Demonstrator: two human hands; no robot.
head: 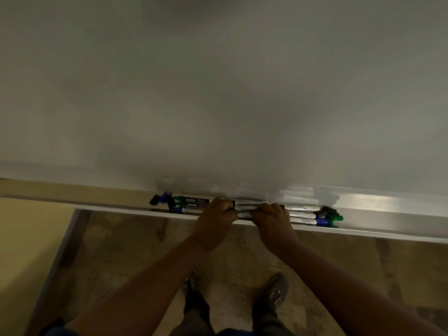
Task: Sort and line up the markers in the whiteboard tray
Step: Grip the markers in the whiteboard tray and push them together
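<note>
Gripping the markers (247,207) lying lengthwise in the whiteboard tray (378,209), your left hand (215,217) and right hand (272,219) both curl fingers over the bundle's middle.

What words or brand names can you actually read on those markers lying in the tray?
"camlin": white letters on the dark label of the upper left marker.
"camlin": again on the dark label of the marker just below it.
Small print beside both brand names: too small to read.
Blue-tipped marker in front of them: its print is blurred.
White markers on the right: dark print and a small mark near the cap, unreadable.
Whiteboard: no writing visible.
</note>
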